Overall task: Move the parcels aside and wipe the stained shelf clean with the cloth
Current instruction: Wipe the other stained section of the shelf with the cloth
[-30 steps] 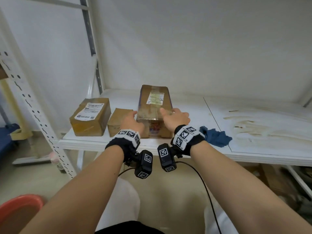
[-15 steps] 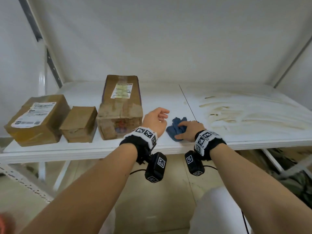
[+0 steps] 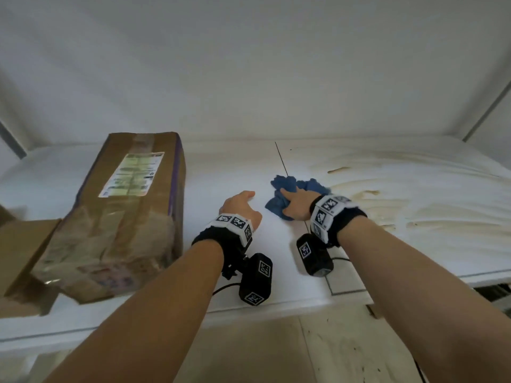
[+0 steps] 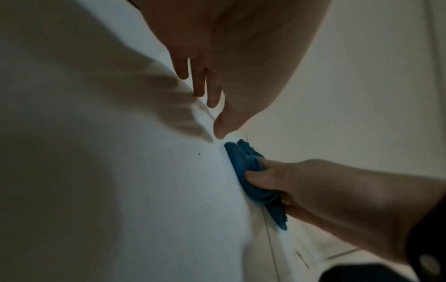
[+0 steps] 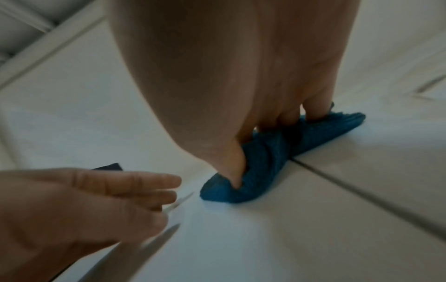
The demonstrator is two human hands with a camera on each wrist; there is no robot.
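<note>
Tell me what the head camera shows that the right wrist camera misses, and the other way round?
Only the head view shows the tall brown cardboard parcel with its printed label, and the brownish stains on the white shelf. Only the right wrist view shows the right hand from below, its thumb pressed into the cloth's fold. Both show the crumpled blue cloth gripped by the right hand and the left hand beside it, holding nothing.

Counts: two parcels — one long taped parcel point(image 3: 121, 214) at 9 o'clock, one smaller parcel point(image 3: 19, 255) cut by the frame edge, far 9 o'clock. One blue cloth point(image 3: 287, 189) at 12 o'clock. Two hands: left hand point(image 3: 239, 207), right hand point(image 3: 297, 203).
</note>
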